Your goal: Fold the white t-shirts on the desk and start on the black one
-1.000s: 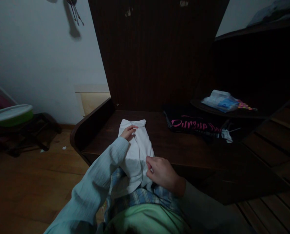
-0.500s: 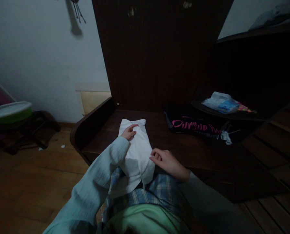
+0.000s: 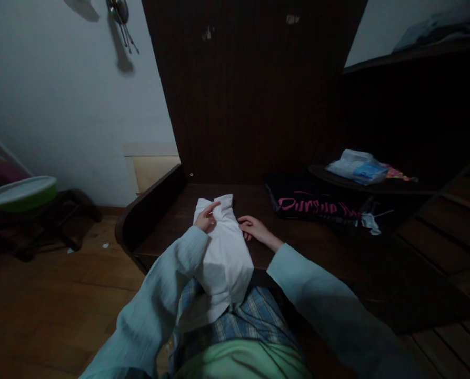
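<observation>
A folded white garment (image 3: 225, 250) lies on the dark wooden surface (image 3: 309, 247), its near end hanging over the edge onto my lap. My left hand (image 3: 203, 218) pinches the cloth near its far left corner, where the fabric is bunched up. My right hand (image 3: 254, 229) rests at the garment's right edge near the far end, fingers curled against the cloth. Both arms wear pale blue sleeves.
A black garment with pink lettering (image 3: 313, 202) lies to the right. Behind it a plastic packet (image 3: 357, 166) sits on a dark round tray. A tall dark wooden panel (image 3: 250, 89) stands at the back. A green-and-white basin (image 3: 17, 192) sits on a stool at left.
My right hand moved from the garment's near right side up to its far right edge. My left hand has bunched the far corner up.
</observation>
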### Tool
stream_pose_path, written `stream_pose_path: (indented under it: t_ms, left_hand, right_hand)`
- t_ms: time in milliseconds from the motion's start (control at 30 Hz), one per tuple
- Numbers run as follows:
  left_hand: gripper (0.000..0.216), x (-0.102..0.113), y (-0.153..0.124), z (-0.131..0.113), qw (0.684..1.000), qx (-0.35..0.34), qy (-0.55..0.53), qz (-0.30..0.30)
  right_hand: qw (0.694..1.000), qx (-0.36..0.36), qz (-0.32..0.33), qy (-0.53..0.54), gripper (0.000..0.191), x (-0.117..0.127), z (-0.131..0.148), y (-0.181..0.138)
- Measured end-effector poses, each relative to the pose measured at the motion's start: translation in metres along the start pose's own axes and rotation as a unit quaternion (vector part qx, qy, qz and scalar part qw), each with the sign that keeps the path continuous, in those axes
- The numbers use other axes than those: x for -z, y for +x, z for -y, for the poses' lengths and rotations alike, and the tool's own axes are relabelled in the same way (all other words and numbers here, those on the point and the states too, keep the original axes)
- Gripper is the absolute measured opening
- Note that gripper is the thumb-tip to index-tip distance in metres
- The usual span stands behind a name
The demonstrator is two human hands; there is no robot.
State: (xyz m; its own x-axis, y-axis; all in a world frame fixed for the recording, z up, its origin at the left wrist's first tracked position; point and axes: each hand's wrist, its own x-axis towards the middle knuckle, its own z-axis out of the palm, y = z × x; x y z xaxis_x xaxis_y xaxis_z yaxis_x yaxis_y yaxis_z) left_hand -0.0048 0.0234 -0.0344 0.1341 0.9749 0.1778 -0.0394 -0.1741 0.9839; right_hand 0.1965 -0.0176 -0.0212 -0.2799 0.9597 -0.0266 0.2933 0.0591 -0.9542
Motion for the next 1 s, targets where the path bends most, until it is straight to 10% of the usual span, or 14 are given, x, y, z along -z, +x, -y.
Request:
stream_pose_path:
  t_ms: [167, 400, 800, 1000]
  left_hand:
    - [0.049, -0.002, 0.003, 0.002, 0.985, 0.007, 0.163, -0.058]
    - [0.043, -0.005, 0.002, 0.005, 0.859, -0.089, 0.502, -0.036]
    - [0.026, -0.009, -0.007, -0.016, 0.820, -0.126, 0.550, -0.099]
    - [0.020, 0.006, -0.054, -0.055, 0.817, -0.063, 0.574, 0.015]
  right_hand:
    - [0.987, 0.082, -0.117, -0.068, 0.022, -0.009, -0.002, 0.043]
    - [0.953, 0.148, -0.135, -0.227, 0.021, -0.010, -0.005, 0.062]
    - [0.933, 0.136, -0.175, -0.284, 0.027, -0.012, 0.001, 0.065]
    - [0.922, 0.222, -0.183, -0.259, 0.028, -0.010, 0.011, 0.013]
